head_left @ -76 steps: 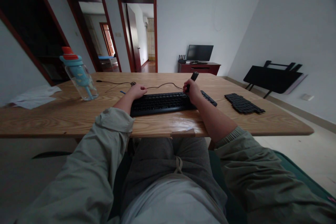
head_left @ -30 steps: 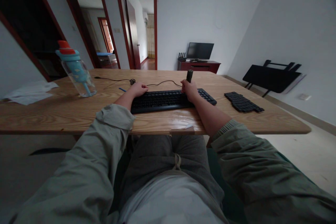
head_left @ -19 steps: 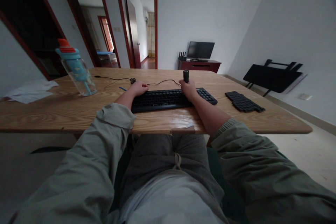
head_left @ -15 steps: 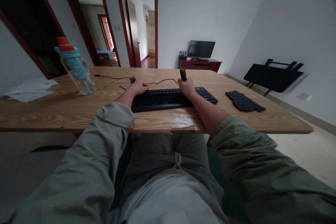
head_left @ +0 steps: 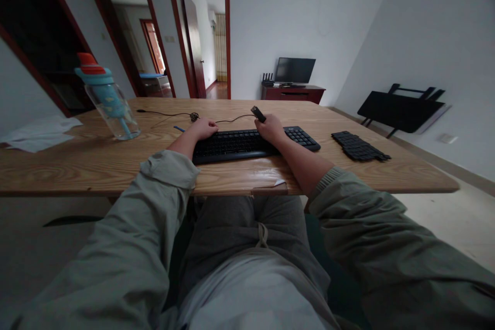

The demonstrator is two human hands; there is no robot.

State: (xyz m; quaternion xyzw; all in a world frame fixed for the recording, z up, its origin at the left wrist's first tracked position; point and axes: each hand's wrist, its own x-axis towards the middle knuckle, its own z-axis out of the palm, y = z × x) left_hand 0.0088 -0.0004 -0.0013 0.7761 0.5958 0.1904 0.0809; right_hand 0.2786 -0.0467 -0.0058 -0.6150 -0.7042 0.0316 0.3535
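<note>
Tilting leftward now, the tool (head_left: pixel 258 114) is sliding along the keyboard (head_left: pixel 253 143) as we are clenching it in our right hand (head_left: pixel 268 130), while our left hand (head_left: pixel 202 128) is pressing curled on the keyboard's left end.

No text, label, brand, number or sign can be read anywhere in the view. The keys of the black keyboard (head_left: pixel 247 143) are too small and dark to make out their letters, and the same goes for the loose key panel (head_left: pixel 358 146) lying at about three o'clock from it. The water bottle (head_left: pixel 107 99) at ten o'clock shows only coloured shapes, no legible print.
</note>
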